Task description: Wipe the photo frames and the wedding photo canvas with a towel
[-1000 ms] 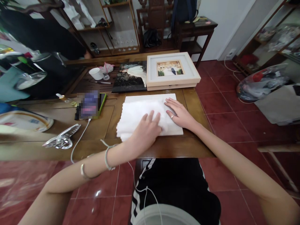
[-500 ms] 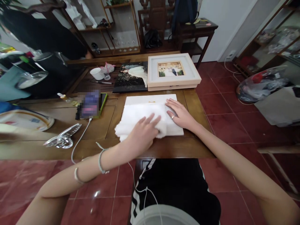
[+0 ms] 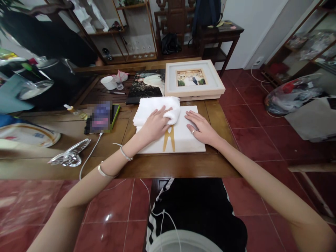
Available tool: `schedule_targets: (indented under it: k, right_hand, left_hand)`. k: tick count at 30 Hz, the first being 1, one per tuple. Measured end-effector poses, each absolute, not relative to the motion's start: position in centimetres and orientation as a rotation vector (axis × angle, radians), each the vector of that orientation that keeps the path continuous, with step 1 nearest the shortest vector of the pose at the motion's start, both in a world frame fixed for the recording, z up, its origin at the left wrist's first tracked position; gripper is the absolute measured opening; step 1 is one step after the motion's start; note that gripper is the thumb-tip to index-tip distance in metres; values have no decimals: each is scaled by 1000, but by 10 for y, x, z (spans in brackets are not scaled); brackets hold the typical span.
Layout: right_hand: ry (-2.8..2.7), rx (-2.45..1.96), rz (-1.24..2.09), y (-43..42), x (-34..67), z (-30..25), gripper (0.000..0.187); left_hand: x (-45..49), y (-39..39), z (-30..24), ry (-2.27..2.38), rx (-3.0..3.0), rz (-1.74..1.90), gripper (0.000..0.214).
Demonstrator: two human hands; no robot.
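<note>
A flat white board [image 3: 183, 140] with a gold A-shaped mark [image 3: 169, 140] lies on the wooden table in front of me. My left hand [image 3: 157, 122] presses a fluffy white towel [image 3: 152, 106] onto its far left part, with a fold of the towel bunched around the fingers. The towel hangs over the board's far edge and hides the top of the gold mark. On the right part of the board rests my right hand [image 3: 201, 127], flat with fingers spread and a ring on one of them.
Behind the board stand a framed photo [image 3: 191, 77] on a pale box and a dark photo panel [image 3: 147, 85]. To the left lie a phone [image 3: 101, 117] on a white cable, a silver hair clip [image 3: 70, 154] and a dropper bottle [image 3: 76, 111]. A white cup [image 3: 109, 82] stands farther back.
My left hand has slid the towel away from me, from the near part of the board to its far edge, uncovering the gold mark. My right hand has stayed put.
</note>
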State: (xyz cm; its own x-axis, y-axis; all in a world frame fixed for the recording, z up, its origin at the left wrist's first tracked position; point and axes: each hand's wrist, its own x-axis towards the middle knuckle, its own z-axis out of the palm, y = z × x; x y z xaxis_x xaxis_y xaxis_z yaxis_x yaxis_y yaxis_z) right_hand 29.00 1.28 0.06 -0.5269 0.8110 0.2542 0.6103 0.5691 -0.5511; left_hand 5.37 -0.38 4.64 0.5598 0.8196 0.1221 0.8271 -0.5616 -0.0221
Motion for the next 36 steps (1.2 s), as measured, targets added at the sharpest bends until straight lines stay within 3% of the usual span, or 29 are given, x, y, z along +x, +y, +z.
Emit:
schedule_targets:
  k: [7, 17, 22, 28, 36]
  right_hand:
    - [-2318, -1141, 532, 13, 289, -1, 46]
    - [-2318, -1139, 539, 12, 288, 2, 45]
    - [-2311, -1131, 538, 12, 289, 2, 45]
    - [-2318, -1144, 537, 12, 289, 2, 46]
    - [-2309, -1137, 561, 13, 289, 0, 46]
  left_hand:
    - [72, -59, 63, -1400, -2596, 63, 26]
    - [67, -153, 64, -1293, -2747, -25, 14]
    - [60, -129, 77, -1333, -2773, 8, 21]
    - [52, -64, 76, -1695, -2556, 149, 24]
    - [21, -6, 45, -1621, -2523, -58, 30]
